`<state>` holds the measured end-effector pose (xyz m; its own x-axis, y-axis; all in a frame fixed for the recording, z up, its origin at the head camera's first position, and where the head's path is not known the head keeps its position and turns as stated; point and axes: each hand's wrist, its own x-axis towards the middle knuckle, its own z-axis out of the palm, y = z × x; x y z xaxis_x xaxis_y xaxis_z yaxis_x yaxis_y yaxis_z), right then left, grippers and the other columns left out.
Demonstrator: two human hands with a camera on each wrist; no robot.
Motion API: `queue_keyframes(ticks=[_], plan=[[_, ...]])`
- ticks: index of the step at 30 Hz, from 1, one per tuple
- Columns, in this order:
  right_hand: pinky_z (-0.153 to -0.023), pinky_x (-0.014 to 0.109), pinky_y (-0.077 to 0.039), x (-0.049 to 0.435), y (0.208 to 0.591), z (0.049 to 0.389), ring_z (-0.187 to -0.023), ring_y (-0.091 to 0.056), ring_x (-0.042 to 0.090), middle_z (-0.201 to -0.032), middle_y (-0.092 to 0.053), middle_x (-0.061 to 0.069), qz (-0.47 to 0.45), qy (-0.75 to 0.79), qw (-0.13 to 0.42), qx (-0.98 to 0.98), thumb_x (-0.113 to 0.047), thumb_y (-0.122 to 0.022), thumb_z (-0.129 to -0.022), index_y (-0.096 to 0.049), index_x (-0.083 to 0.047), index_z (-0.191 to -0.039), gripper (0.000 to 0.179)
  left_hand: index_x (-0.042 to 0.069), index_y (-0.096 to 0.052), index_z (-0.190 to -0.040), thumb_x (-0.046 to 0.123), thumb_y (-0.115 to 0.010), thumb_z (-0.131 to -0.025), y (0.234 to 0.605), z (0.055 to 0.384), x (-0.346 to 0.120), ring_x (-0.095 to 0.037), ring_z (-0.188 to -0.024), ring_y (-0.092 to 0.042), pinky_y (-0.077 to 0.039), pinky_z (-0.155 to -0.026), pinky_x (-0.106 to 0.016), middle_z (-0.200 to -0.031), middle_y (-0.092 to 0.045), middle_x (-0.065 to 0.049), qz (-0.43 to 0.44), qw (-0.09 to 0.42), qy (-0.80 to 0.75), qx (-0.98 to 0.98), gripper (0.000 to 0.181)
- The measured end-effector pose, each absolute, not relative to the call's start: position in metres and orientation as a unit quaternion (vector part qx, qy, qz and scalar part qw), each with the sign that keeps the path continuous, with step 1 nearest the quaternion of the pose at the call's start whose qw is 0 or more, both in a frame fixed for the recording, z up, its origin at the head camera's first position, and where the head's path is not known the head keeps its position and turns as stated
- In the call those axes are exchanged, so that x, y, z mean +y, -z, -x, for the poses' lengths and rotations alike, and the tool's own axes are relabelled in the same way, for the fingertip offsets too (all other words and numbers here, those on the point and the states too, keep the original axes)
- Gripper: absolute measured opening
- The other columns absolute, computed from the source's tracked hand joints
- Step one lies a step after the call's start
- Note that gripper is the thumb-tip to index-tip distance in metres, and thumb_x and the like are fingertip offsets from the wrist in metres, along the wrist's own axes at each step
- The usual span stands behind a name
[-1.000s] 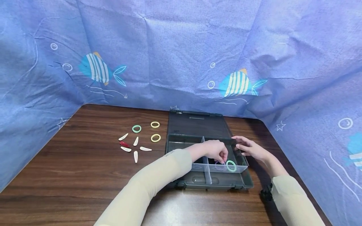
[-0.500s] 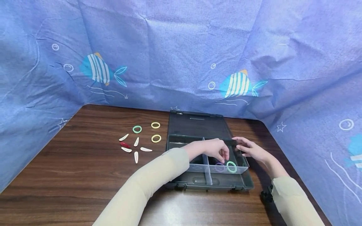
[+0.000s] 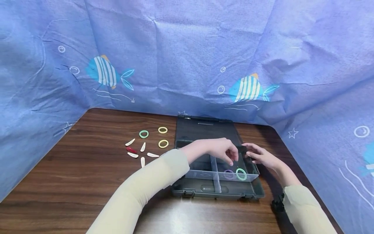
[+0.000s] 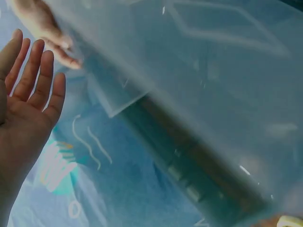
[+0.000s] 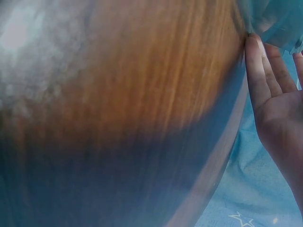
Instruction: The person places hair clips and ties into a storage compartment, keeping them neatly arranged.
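My left hand (image 3: 223, 150) hovers over the right compartment of a dark see-through divided box (image 3: 219, 188), its fingers loosely bent and holding nothing. Beneath it, a purple hair tie (image 3: 229, 174) and a mint-green hair tie (image 3: 241, 174) lean side by side against that compartment's clear front wall. My right hand (image 3: 263, 158) rests its fingertips on the box's right side near the back corner. In the right wrist view those fingers (image 5: 258, 71) lie fairly straight against the box. The left wrist view shows my left palm (image 4: 28, 113) with nothing in it.
Behind the box its lid (image 3: 205, 130) lies open on the wooden table (image 3: 73, 169). Left of the box lie a green hair tie (image 3: 143, 134), two yellow hair ties (image 3: 163, 143), several white snap clips (image 3: 132, 155) and a red clip (image 3: 131, 149). A blue fish-print cloth (image 3: 187, 58) surrounds the table.
My left hand has let go of the purple hair tie in the right compartment and lifted up a little from it. My right hand has stayed at the box's side.
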<state>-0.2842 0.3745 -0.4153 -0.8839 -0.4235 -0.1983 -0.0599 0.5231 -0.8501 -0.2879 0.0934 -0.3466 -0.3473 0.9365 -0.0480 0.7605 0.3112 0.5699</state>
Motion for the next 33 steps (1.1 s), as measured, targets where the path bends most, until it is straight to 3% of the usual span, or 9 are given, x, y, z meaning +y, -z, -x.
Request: queue_keyframes(ticks=[11, 19, 33], plan=[[-0.082, 0.034, -0.047, 0.372, 0.412, 0.282, -0.103, -0.056, 0.007, -0.129, -0.048, 0.024, 0.145, 0.484, 0.192, 0.841, -0.021, -0.049, -0.098, -0.030, -0.004, -0.142, 0.050, 0.014, -0.066, -0.106, 0.021, -0.069, -0.086, 0.318, 0.280, 0.067, 0.001, -0.086, -0.060, -0.045, -0.078, -0.012, -0.092, -0.067, 0.008, -0.537, 0.199, -0.226, 0.788, 0.021], [-0.081, 0.035, -0.047, 0.375, 0.410, 0.284, -0.103, -0.056, 0.004, -0.131, -0.046, 0.022, 0.152, 0.469, 0.185, 0.850, -0.024, -0.048, -0.099, -0.031, -0.006, -0.142, 0.050, 0.016, -0.066, -0.107, 0.022, -0.068, -0.087, 0.296, 0.272, 0.042, 0.002, -0.089, -0.059, -0.045, -0.080, -0.014, -0.094, -0.066, 0.010, -0.540, 0.179, -0.234, 0.788, 0.021], [-0.083, 0.035, -0.047, 0.373, 0.415, 0.283, -0.103, -0.055, 0.002, -0.136, -0.041, 0.022, 0.152, 0.463, 0.192, 0.852, -0.026, -0.049, -0.099, -0.031, -0.008, -0.143, 0.051, 0.017, -0.068, -0.104, 0.021, -0.069, -0.086, 0.287, 0.263, -0.011, -0.001, -0.092, -0.060, -0.044, -0.085, -0.017, -0.096, -0.067, 0.010, -0.552, 0.093, -0.214, 0.801, 0.018]])
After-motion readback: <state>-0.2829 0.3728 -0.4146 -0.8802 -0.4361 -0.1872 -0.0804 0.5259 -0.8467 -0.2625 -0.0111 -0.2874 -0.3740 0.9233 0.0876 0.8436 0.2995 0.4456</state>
